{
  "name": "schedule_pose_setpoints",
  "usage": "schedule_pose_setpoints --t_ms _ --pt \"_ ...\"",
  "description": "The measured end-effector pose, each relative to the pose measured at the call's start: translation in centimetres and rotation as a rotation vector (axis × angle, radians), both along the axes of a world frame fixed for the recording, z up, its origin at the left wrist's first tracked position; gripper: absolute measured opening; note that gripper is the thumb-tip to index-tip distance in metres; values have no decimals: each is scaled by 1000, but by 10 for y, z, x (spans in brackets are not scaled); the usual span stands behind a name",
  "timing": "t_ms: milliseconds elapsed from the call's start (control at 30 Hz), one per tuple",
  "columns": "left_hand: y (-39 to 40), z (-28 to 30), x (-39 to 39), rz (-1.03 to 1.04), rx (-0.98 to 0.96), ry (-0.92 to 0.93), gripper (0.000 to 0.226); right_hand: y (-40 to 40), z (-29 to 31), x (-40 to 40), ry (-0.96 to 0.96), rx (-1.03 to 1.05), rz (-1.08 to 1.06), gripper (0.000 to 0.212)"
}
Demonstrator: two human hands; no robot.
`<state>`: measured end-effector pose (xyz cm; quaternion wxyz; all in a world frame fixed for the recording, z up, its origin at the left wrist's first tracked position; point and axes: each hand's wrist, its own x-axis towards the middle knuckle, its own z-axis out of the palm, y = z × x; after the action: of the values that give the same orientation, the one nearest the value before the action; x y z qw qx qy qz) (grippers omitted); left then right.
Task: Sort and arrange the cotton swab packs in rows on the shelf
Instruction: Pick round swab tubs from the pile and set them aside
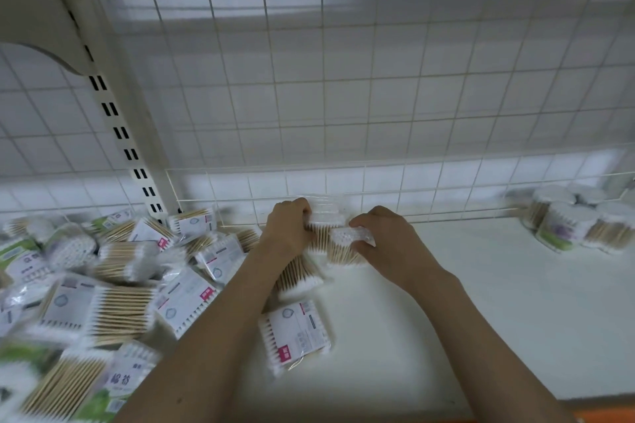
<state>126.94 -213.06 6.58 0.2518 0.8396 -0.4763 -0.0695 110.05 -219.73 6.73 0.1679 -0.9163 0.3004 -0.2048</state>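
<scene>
My left hand (287, 228) and my right hand (381, 239) both grip clear bagged cotton swab packs (338, 244) near the back of the white shelf (464, 302), close to the low wire fence. The left one curls round a pack standing at the fence; the right pinches a pack with white tips up and wooden sticks below. One flat pack with a white and red label (297, 331) lies just under my left forearm. A jumbled heap of swab packs (103, 285) covers the shelf's left side.
Round tubs of swabs (577, 220) stand grouped at the back right corner. A low wire fence (429, 209) runs along the back, with a wire grid panel above it. A slotted upright post (120, 120) rises at left. An orange strip edges the shelf front.
</scene>
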Motion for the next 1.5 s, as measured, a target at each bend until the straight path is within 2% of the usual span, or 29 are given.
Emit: schedule_pose_setpoints --t_ms 100,167,433,600,733,867,1100,1233,1500 --pt "8 7 6 -17 23 75 53 4 3 11 10 -13 6 34" --pt "16 15 12 -18 65 62 61 6 4 18 31 -26 9 35" --pt "56 32 20 -7 177 -120 38 10 -1 42 65 -45 -14 24" --pt "70 23 14 -43 269 -127 39 7 -6 47 33 -37 -35 20" --pt "75 15 11 -47 295 -127 35 11 -16 51 16 -107 -44 19" --pt "79 8 9 -42 260 -158 38 12 -23 49 52 -238 -99 24" --pt "81 -1 7 -36 193 -151 44 10 -26 42 52 -268 -104 36" --pt "80 -3 5 -38 193 -163 37 8 -27 42 80 -279 -32 48" --pt "80 -3 6 -66 172 -163 35 -1 -23 44 188 -406 38 51"
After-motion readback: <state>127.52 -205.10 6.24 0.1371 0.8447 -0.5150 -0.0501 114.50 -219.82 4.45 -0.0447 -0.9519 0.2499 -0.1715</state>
